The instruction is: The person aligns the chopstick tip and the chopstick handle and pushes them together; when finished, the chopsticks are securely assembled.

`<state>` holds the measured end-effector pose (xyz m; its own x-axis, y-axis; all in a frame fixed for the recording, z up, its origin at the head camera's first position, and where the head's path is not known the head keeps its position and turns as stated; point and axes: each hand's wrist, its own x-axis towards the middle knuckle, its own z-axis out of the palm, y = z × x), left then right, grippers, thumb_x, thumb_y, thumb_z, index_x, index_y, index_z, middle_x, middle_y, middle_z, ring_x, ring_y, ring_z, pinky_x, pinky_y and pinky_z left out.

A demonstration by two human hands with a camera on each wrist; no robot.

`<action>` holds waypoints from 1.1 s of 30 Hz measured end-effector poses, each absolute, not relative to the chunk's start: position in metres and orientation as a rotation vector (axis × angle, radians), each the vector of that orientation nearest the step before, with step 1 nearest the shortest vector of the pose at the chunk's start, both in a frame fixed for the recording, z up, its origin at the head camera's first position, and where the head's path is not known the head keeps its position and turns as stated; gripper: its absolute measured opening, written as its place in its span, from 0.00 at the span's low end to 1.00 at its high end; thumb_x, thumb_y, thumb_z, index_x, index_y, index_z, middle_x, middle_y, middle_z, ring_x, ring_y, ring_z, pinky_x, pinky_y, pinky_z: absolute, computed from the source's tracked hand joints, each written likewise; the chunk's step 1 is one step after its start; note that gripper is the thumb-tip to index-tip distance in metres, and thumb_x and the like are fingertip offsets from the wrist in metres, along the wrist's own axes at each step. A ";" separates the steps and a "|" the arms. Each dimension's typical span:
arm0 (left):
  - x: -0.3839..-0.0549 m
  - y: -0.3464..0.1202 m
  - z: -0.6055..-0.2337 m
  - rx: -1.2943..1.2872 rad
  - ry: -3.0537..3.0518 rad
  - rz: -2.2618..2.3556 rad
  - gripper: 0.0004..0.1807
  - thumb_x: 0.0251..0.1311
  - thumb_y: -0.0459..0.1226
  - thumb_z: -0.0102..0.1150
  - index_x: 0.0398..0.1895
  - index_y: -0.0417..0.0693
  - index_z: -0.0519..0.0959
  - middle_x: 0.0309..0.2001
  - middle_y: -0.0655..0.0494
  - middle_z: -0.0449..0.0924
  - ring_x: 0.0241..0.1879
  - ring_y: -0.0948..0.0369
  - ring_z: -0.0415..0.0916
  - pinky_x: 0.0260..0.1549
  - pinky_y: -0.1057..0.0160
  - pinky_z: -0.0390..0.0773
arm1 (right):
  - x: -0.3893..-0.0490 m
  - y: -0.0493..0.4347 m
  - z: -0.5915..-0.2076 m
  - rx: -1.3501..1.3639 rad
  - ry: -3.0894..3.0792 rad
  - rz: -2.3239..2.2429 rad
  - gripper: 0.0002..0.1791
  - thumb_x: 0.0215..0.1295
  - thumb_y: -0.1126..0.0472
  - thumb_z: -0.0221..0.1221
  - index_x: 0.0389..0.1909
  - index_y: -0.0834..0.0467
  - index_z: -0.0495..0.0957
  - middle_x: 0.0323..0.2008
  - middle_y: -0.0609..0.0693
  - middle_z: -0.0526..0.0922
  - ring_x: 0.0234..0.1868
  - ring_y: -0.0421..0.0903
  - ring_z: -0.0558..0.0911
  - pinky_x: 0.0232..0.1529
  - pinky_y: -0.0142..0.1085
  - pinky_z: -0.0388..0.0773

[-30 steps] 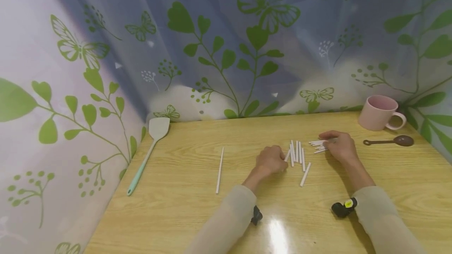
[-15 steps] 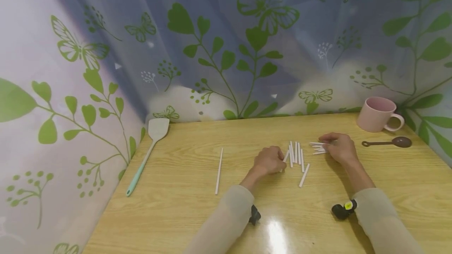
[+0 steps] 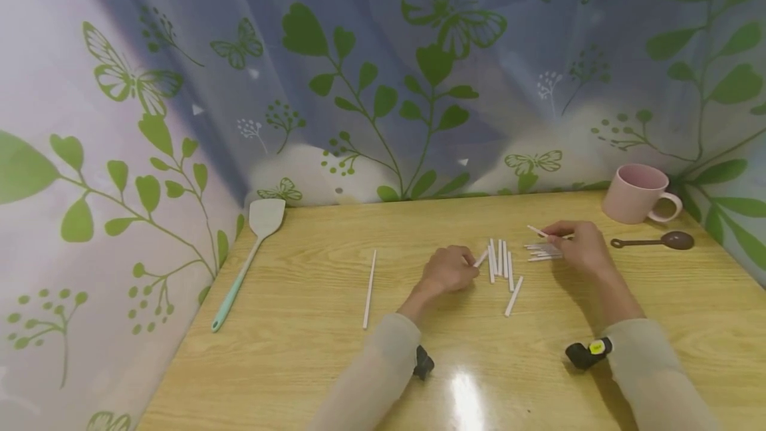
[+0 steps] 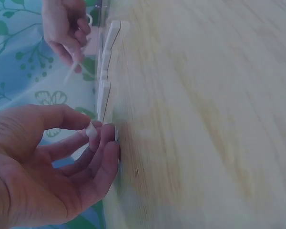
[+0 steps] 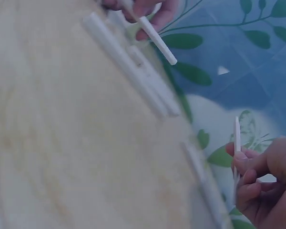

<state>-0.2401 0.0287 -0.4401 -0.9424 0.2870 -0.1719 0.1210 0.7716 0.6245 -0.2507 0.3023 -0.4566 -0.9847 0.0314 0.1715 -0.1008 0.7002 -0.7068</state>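
My left hand (image 3: 447, 270) pinches a short white stick (image 3: 481, 259) between thumb and fingers, just left of several similar sticks (image 3: 499, 259) lying roughly parallel. One more stick (image 3: 513, 296) lies slanted in front of that group. In the left wrist view the stick's end (image 4: 91, 132) shows at the left hand's (image 4: 57, 164) fingertips. To the right, my right hand (image 3: 582, 246) pinches another white stick (image 3: 536, 231), tilted above a small bunch of sticks (image 3: 543, 257). The right wrist view shows this stick (image 5: 237, 133) standing up from the right hand's (image 5: 269, 179) fingers.
A longer thin white stick (image 3: 370, 289) lies left of my left hand. Farther left is a spatula (image 3: 254, 258) with a mint handle. A pink mug (image 3: 636, 197) and a brown spoon (image 3: 655, 241) sit at the right. Patterned curtain (image 3: 371, 85) borders the table's back.
My right hand has raised one stick off the bunch, its tip now apart from the others. My left hand has drawn slightly left with its stick, which now tilts more.
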 end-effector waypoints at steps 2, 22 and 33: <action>-0.241 0.025 -0.440 0.325 2.717 0.953 0.07 0.69 0.41 0.63 0.43 0.48 0.85 0.18 0.61 0.77 0.16 0.65 0.70 0.16 0.68 0.66 | -0.249 0.302 -0.450 0.090 -2.753 1.165 0.11 0.74 0.68 0.60 0.51 0.70 0.84 0.50 0.70 0.84 0.39 0.54 0.77 0.32 0.36 0.71; -0.235 -0.035 -0.408 0.636 2.481 1.559 0.15 0.74 0.33 0.60 0.60 0.43 0.81 0.36 0.40 0.87 0.33 0.42 0.87 0.38 0.43 0.87 | -0.223 0.257 -0.393 0.369 -2.706 1.394 0.14 0.80 0.60 0.57 0.58 0.62 0.81 0.43 0.58 0.88 0.41 0.35 0.84 0.45 0.33 0.80; -0.220 -0.068 -0.383 0.729 2.649 1.436 0.06 0.73 0.38 0.62 0.47 0.50 0.85 0.37 0.55 0.88 0.21 0.62 0.78 0.18 0.66 0.74 | -0.211 0.230 -0.385 0.369 -2.603 1.532 0.15 0.77 0.54 0.61 0.53 0.60 0.84 0.52 0.58 0.85 0.48 0.42 0.86 0.45 0.35 0.81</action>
